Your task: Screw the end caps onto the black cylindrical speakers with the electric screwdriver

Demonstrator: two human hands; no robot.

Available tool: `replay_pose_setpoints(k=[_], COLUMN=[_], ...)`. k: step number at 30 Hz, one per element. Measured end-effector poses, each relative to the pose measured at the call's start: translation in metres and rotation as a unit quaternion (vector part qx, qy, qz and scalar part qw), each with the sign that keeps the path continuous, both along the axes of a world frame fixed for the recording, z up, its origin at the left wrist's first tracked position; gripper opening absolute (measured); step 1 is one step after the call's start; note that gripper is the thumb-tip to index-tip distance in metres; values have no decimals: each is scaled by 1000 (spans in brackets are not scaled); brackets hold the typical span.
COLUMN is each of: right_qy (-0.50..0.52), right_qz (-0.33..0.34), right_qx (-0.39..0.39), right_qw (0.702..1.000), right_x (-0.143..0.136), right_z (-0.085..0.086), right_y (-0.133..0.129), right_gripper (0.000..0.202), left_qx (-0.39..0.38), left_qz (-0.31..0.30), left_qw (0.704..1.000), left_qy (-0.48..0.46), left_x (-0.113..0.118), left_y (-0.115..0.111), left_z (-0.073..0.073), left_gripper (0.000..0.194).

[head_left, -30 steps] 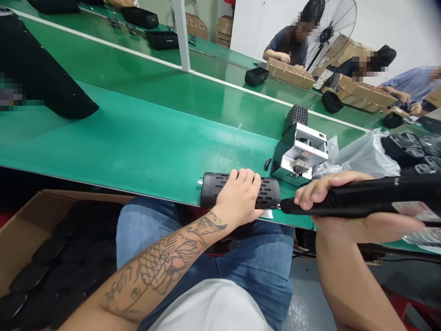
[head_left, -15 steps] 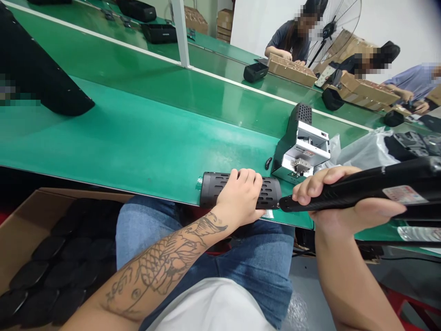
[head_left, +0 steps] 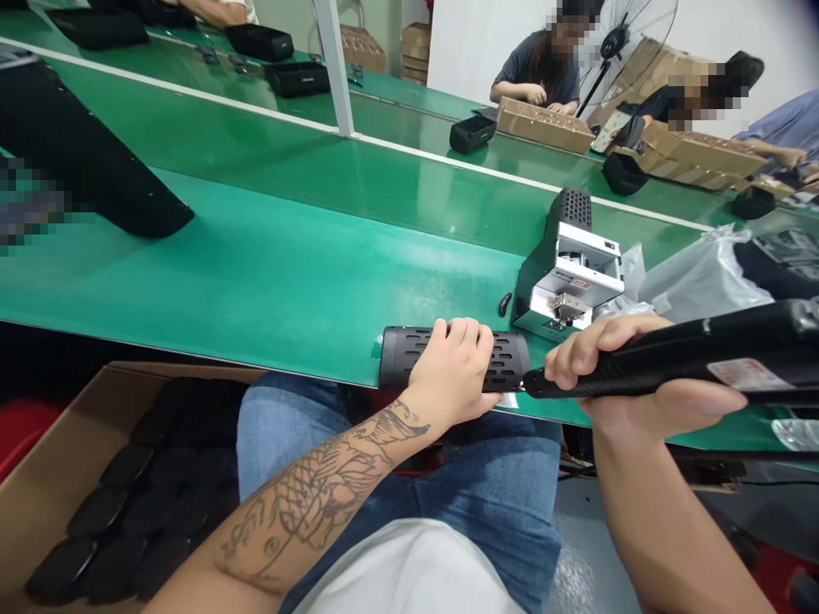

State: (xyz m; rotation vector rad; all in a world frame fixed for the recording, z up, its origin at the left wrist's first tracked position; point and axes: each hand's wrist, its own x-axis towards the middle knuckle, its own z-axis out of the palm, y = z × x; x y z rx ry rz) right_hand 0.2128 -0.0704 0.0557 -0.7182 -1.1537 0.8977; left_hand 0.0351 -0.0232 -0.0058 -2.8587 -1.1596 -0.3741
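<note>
A black slotted housing [head_left: 395,356] lies on its side at the front edge of the green bench. My left hand [head_left: 453,367] is wrapped over its middle, hiding part of the slots. In my right hand [head_left: 633,367] is a black electric screwdriver [head_left: 691,354], held nearly level with a white and red label on its side. Its tip meets the right end of the housing, where a small shiny spot shows. Just behind my right hand stands a silver and black screw feeder [head_left: 569,281], and a small black piece [head_left: 505,304] lies beside it.
A carton [head_left: 57,435] of black parts stands on the floor at left. A dark panel [head_left: 108,153] leans in over the bench. Plastic-wrapped parts [head_left: 710,264] lie at right. Across the bench divider, co-workers [head_left: 543,77] sit by cardboard boxes [head_left: 543,128].
The whole view has shifted slightly, so the bench things appear a little further right and lower. Both hands keep their hold, and the screwdriver tip stays at the housing's end.
</note>
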Motion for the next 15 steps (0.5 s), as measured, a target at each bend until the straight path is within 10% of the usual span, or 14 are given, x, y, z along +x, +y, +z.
replay_pose_setpoints(k=[15], right_qy=[-31], right_qz=[-29], right_qx=[-30], right_qw=[999], right_x=[-11], right_z=[8], right_y=[-9], right_gripper=[56], left_qx=[-1], left_qz=[5], left_qw=[1000], left_qy=[-8], left_x=[0], left_y=[1], left_z=[0], left_gripper=[88])
